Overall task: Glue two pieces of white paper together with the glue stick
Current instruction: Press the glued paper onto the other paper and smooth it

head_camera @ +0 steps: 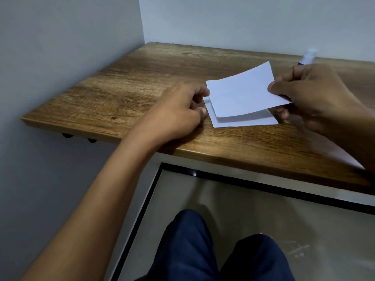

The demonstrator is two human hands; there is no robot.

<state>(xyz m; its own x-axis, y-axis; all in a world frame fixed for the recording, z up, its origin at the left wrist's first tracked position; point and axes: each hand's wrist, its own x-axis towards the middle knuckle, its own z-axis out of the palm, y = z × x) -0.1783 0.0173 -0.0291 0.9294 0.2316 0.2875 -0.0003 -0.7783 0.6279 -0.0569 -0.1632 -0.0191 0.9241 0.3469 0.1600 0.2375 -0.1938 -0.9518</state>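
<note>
A white paper piece (243, 92) is lifted and curved above a second white piece (245, 121) that lies flat on the wooden table (121, 88). My right hand (310, 94) pinches the upper piece at its right edge between thumb and fingers. The glue stick (308, 56), white with a blue band, pokes up from behind that same hand, blurred. My left hand (178, 112) rests on the table with its fingertips at the left edge of the papers; whether they grip a sheet cannot be told.
The table meets a grey wall (71, 37) at the left and back. Its front edge runs diagonally toward the lower right. Below it are my knees in dark blue trousers (203, 250) and a tiled floor with a black-framed panel (154, 189).
</note>
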